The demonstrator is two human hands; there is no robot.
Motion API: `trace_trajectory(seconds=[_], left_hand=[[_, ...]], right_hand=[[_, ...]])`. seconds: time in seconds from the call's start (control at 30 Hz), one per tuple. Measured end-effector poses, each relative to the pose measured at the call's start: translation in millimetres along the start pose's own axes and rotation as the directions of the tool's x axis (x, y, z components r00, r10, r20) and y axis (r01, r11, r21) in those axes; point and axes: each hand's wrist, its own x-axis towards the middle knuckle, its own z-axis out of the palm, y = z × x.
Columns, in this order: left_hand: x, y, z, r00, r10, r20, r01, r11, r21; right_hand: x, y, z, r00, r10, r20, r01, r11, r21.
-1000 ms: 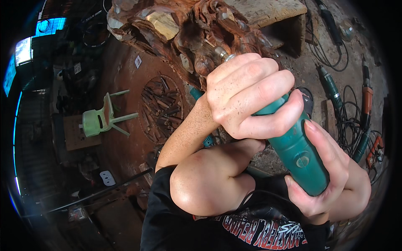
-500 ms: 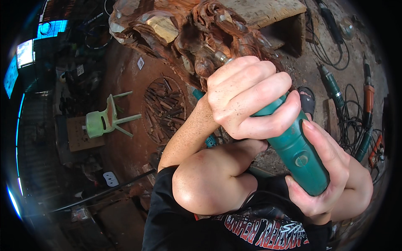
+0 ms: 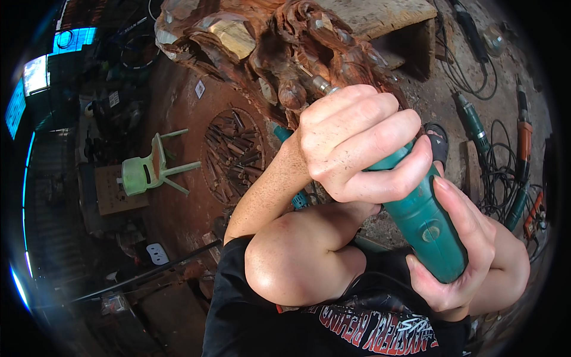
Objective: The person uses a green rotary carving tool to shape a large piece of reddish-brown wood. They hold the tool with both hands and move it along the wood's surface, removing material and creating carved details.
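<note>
Holds the green power tool (image 3: 425, 229) aslant before the reddish wood carving (image 3: 297, 41), with metal collar (image 3: 322, 84) toward it; clamps the front in the left hand (image 3: 363, 146), wrapped fully round, presumably to aim the collar end; grips the rear in the right hand (image 3: 479, 256), likely to steady it; cannot tell of any contact with the wood; has brown sticks (image 3: 238, 146) heaped on the floor (image 3: 172, 113) leftward and corded tools (image 3: 471, 122) rightward, perhaps for easy reach.

In view are one left hand (image 3: 363, 146), one right hand (image 3: 458, 253), one green power tool (image 3: 425, 238), one carved wooden piece (image 3: 336, 50), one pale green chair (image 3: 138, 175) and one dark sandal (image 3: 438, 144). The heaped brown rods (image 3: 238, 146) are too many and too small to count.
</note>
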Motion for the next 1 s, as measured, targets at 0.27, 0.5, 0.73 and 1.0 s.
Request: trace_trajectory(seconds=[0.27,0.5,0.73,1.0], left_hand=[[-0.8,2.3,0.8,1.000,-0.009,-0.001,0.009,1.000,-0.020],[0.6,0.3,-1.8,1.000,0.015,0.020,-0.015,1.000,-0.017],[0.0,0.8,-2.5,0.999,0.021,0.033,-0.021,1.000,-0.010],[0.0,-1.1,-3.4,1.000,-0.001,0.022,0.002,1.000,-0.008]], right_hand=[[-1.9,1.5,-3.3,0.999,0.005,0.037,-0.005,1.000,-0.008],[-3.2,0.1,-1.7,0.999,0.024,0.021,-0.025,1.000,0.014],[-3.7,2.9,-1.2,1.000,0.014,0.018,-0.014,1.000,0.005],[1.5,3.3,-2.8,1.000,-0.007,0.027,0.007,1.000,0.021]])
